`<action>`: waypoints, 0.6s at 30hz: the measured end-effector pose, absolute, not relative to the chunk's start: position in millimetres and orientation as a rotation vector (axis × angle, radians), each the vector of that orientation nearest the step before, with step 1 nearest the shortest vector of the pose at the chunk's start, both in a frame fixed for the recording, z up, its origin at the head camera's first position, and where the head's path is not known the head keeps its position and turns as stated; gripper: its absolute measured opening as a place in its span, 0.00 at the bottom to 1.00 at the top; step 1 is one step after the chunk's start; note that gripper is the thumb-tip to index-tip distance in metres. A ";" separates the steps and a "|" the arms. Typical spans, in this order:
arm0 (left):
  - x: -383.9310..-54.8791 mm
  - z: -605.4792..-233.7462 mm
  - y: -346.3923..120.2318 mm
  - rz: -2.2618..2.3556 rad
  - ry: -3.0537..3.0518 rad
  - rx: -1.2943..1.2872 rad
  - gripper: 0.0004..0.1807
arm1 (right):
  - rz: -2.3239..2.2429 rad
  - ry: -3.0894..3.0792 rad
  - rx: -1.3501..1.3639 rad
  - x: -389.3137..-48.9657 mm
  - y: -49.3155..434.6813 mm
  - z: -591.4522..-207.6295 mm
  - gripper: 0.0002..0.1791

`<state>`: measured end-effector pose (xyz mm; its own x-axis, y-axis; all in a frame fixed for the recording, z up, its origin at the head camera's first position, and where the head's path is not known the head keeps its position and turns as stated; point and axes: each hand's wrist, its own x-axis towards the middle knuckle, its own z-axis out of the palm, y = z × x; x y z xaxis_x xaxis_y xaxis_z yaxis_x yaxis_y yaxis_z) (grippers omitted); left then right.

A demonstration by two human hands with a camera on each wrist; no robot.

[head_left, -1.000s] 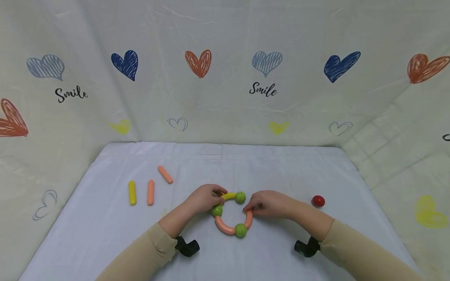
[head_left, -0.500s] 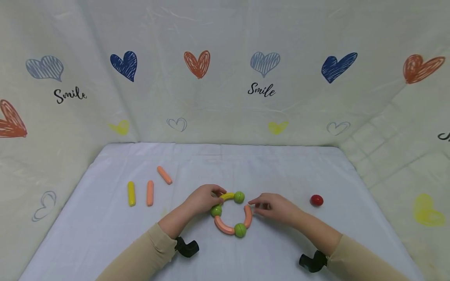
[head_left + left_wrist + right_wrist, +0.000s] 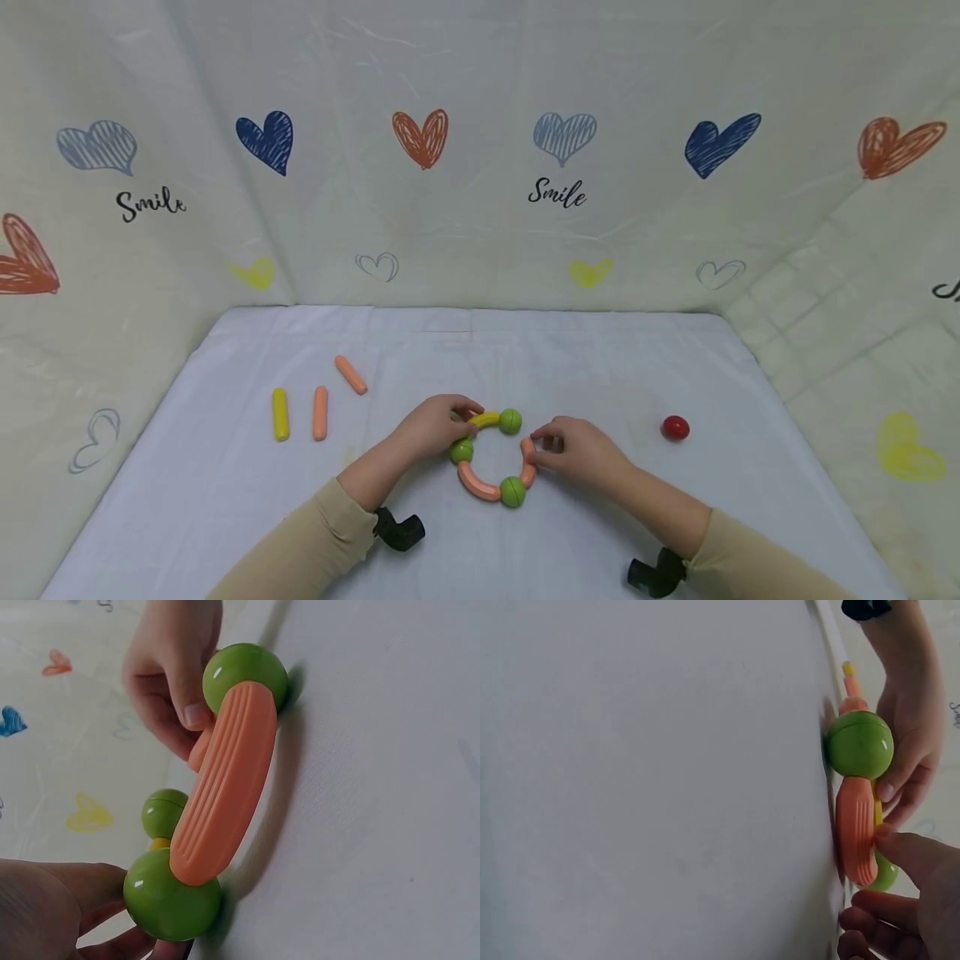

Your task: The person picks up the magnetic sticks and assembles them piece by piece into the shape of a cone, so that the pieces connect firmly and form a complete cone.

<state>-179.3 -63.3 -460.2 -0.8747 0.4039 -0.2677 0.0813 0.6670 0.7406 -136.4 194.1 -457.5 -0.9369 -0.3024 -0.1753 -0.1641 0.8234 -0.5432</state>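
Green toy balls and curved toy rods form a ring with a gap at its right. My left hand pinches the curved yellow rod at the upper left, beside the left green ball. Another green ball caps that rod's far end. Below, a curved orange rod runs from the left ball to the near green ball. On the right, my right hand pinches the free upper end of a second curved orange rod, its thumb against the side.
A straight yellow rod and two straight orange rods lie on the white tablecloth at left. A red ball sits right of my right hand. A cloth backdrop with printed hearts rises behind the table.
My right hand released the right curved orange rod and moved slightly away, then came back to its upper end. My left hand has stayed at the yellow rod.
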 end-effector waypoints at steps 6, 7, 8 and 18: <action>-177.2 -457.6 -62.8 1.052 2.478 0.379 0.15 | -0.750 2.798 -0.286 -134.7 185.3 -457.6 0.13; -177.0 -457.2 -62.7 1.047 2.478 0.377 0.15 | -0.745 2.796 -0.272 -134.8 184.2 -457.6 0.12; -176.9 -457.0 -62.8 1.044 2.476 0.376 0.15 | -0.748 2.791 -0.259 -134.8 183.4 -457.4 0.12; -176.9 -455.5 -64.2 1.035 2.448 0.368 0.16 | -0.849 2.735 -0.144 -135.9 178.4 -455.0 0.11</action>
<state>-176.9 -64.2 -455.5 -0.8610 0.4082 -0.3034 0.0669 0.6823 0.7280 -135.9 178.4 -455.0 -0.9576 -0.1742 -0.2295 -0.0137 0.8230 -0.5678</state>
